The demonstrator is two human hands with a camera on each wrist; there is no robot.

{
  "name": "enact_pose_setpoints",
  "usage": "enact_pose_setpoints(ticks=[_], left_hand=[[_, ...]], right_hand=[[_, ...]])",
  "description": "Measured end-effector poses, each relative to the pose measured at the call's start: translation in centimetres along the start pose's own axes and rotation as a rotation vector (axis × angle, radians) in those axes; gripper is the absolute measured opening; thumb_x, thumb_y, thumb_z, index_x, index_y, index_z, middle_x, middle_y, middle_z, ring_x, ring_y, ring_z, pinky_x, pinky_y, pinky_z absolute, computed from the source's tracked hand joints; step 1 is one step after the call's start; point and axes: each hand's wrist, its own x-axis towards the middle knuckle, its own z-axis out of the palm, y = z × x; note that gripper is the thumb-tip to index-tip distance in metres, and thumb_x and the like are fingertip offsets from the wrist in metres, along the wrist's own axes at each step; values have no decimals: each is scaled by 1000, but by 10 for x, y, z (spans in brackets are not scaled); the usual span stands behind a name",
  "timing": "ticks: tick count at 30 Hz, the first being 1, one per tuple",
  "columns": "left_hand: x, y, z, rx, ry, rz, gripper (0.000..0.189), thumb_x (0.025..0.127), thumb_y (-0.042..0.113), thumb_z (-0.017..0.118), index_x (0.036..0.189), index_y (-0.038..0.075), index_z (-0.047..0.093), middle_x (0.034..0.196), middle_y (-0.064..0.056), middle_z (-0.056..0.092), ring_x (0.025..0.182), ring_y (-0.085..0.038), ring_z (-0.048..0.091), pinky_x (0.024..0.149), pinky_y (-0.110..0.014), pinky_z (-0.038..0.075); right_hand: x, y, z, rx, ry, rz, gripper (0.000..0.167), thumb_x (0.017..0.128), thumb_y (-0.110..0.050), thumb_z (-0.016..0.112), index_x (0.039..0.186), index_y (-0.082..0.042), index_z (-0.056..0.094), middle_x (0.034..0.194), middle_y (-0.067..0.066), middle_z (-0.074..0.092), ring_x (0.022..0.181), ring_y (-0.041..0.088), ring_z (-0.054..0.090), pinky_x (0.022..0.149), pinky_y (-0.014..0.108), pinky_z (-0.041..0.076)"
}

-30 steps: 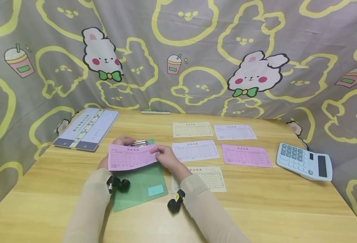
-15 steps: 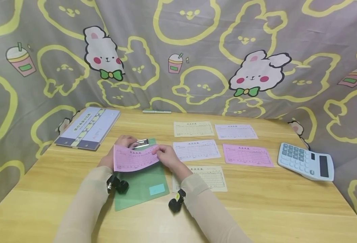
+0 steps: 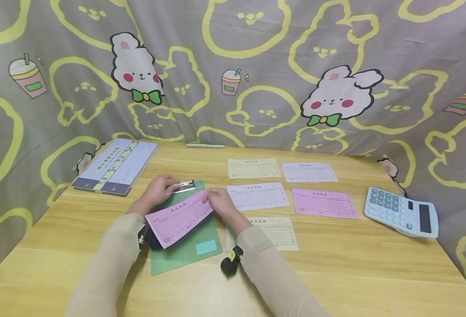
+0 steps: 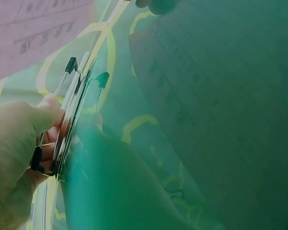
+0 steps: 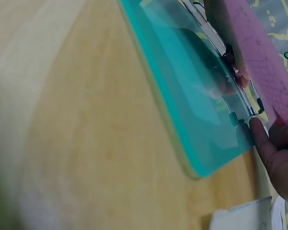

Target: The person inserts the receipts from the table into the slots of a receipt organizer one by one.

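Note:
A green translucent clipboard lies at an angle on the table, a pale blue label near its lower corner. My left hand is at its top edge, thumb and fingers pinching the metal clip in the left wrist view. Between thumb and fingers my right hand holds the right end of a pink printed slip. The slip slants over the clipboard, its left end hanging low near my left wrist and covering part of the board. It is apart from the clip in the head view.
Right of the clipboard lie two cream slips, two white slips and another pink slip. A pale blue calculator stands at the right. A banded ledger book is at back left, a pen by the curtain.
The pink slip's left end has swung down toward me, uncovering my left hand at the clip. My right hand keeps hold of the slip's right end, almost in the same place.

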Motion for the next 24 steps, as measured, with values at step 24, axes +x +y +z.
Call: enact_pose_setpoints(ticks=[24], left_hand=[[2, 1, -3, -46, -41, -60, 19, 83, 13, 57, 92, -3, 64, 91, -15, 59, 84, -30, 50, 77, -43, 37]], right_hand=[[6, 4, -2, 37, 45, 40, 15, 72, 3, 47, 72, 2, 62, 86, 6, 61, 75, 15, 53, 68, 27, 42]])
